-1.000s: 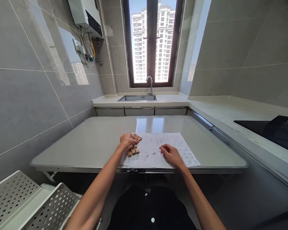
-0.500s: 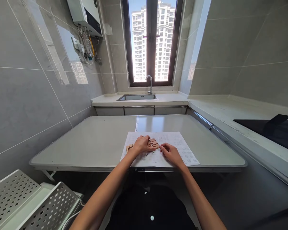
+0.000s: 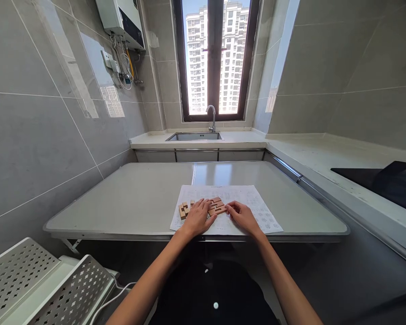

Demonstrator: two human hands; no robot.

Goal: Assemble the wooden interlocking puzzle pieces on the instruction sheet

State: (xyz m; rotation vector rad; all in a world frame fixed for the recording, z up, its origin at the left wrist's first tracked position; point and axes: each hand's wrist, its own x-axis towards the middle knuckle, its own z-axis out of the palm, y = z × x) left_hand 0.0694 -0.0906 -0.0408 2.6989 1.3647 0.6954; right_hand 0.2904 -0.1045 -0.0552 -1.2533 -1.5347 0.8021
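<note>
Flat wooden puzzle pieces (image 3: 218,206) with notched edges lie side by side on a printed paper sheet (image 3: 253,201). My left hand (image 3: 198,218) rests over their left part, fingers stretched out and lying flat, and it hides some of the wood. At their right end my right hand (image 3: 242,217) has its fingers curled, thumb and index pinching the edge of a piece. To the left of my left hand sits a small lighter wooden block cluster (image 3: 183,210), with another bit of light wood (image 3: 192,203) partly hidden behind the fingers.
The paper lies near the front edge of a pale folding table (image 3: 122,203). Behind are a counter with a sink (image 3: 193,136) and tap (image 3: 212,118). A black bag (image 3: 395,184) lies on the right counter. A white perforated rack (image 3: 67,289) stands low at left.
My left hand has moved slightly down and flattened out, uncovering more of the wooden pieces and the block cluster at left. My right hand stays at the pieces' right end.
</note>
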